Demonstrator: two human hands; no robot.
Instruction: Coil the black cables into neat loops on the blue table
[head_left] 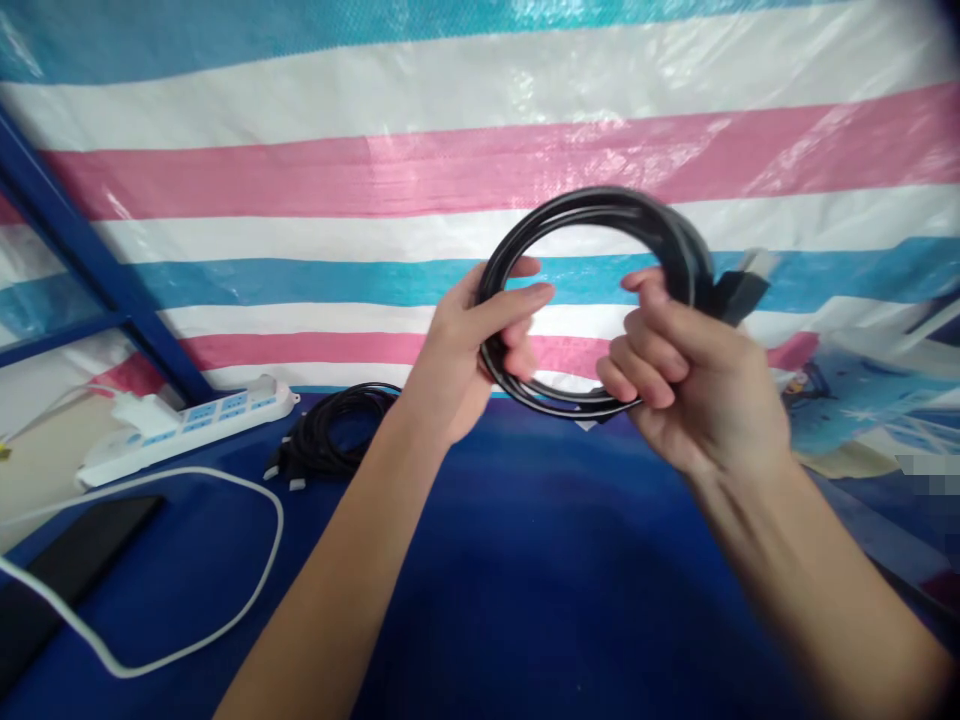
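Observation:
A black cable (592, 205) is wound into a round coil and held up above the blue table. My left hand (480, 335) grips the coil's left side, with the thumb across the front of the loops. On the right side, my right hand (690, 365) has its fingers curled around the coil. A black connector (739, 297) with a pale tip sticks out past the right hand, slightly blurred. Part of another connector shows at the bottom of the loop, mostly hidden.
Another coiled black cable (330, 435) lies on the blue table (540, 580) at left. Behind it stands a white power strip (195, 425) with a plugged-in adapter. A white cord (277, 540) loops over a dark flat object (90, 560). A light-blue container (847, 390) is at right.

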